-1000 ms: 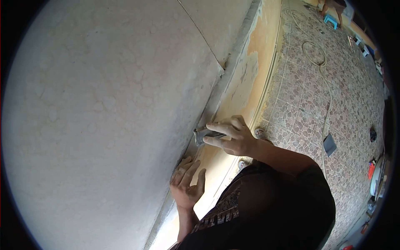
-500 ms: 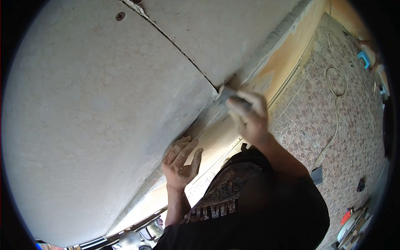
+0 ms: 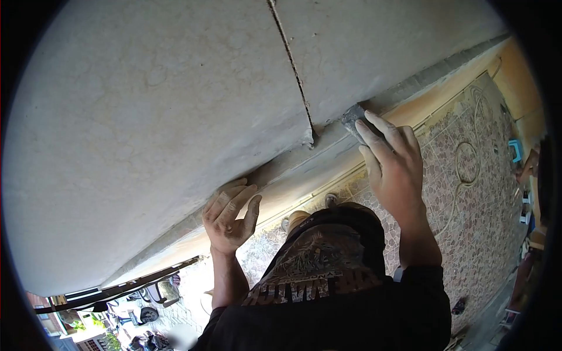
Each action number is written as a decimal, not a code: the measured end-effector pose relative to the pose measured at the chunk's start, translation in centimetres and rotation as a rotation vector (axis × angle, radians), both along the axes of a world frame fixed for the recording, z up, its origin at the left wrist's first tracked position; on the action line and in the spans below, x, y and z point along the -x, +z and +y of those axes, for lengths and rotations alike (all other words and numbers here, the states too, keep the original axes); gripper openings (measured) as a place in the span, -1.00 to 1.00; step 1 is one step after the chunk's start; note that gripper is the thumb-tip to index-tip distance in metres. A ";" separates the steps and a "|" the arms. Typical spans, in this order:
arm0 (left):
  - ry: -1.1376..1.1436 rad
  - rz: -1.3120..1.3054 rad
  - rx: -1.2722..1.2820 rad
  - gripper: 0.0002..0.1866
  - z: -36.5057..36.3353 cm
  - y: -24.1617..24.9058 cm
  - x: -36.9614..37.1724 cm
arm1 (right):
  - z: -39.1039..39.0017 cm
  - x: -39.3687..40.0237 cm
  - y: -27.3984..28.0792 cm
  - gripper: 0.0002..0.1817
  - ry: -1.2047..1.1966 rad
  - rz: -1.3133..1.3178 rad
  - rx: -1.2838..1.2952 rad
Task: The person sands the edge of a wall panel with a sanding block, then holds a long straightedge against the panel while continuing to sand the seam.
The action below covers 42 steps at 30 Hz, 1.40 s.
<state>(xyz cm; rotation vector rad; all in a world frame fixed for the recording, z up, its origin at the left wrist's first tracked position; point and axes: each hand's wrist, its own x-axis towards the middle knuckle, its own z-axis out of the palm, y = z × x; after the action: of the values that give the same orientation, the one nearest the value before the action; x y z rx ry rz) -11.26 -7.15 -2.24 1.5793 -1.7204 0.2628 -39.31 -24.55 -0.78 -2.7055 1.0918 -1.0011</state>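
My right hand (image 3: 395, 155) grips a small dark grey block (image 3: 354, 120), fingers laid along it and thumb below. The block presses against the corner where a pale ceiling panel (image 3: 146, 117) meets the grey-edged wall strip (image 3: 316, 155). My left hand (image 3: 231, 216), dusted with pale powder, has its fingers stretched out and thumb apart, fingertips at the panel's edge. Between the two hands, a narrow dark seam (image 3: 295, 73) runs down between two panels and ends at a ragged, whitish chipped spot (image 3: 308, 138).
Far below lies a stone-patterned tiled floor (image 3: 445, 205) with a looped hose (image 3: 468, 167) on it. A blue stool (image 3: 515, 150) stands at the right beside assorted items. Parked motorbikes (image 3: 146, 316) show at the lower left. My feet (image 3: 331, 200) are visible under me.
My view has turned, so the seam stands more upright. My right hand has slid the block right along the corner, past the seam's end. My left hand stays at the panel edge.
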 end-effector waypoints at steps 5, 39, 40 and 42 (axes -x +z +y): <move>-0.060 -0.010 -0.060 -0.64 -1.1 0.2 0.8 | 1.0 -0.7 -0.2 -0.51 -0.030 -0.052 -0.073; -0.169 -0.440 -0.453 0.23 -7.4 -0.5 5.1 | -2.1 0.4 -0.9 -0.57 -0.277 0.224 -0.086; -0.161 -0.439 -0.443 0.23 -7.5 -0.7 5.1 | -2.2 0.3 -0.6 -0.56 -0.269 0.260 -0.036; -0.160 -0.450 -0.437 0.24 -7.2 -0.7 5.1 | 1.1 -1.6 -0.7 -0.51 -0.115 0.211 -0.111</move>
<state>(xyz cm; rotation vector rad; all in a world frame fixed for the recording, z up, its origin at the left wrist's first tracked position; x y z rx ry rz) -16.39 -14.36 -2.96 1.7673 -2.3664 0.1780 -37.66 -23.43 -1.49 -2.7326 1.3079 -0.6556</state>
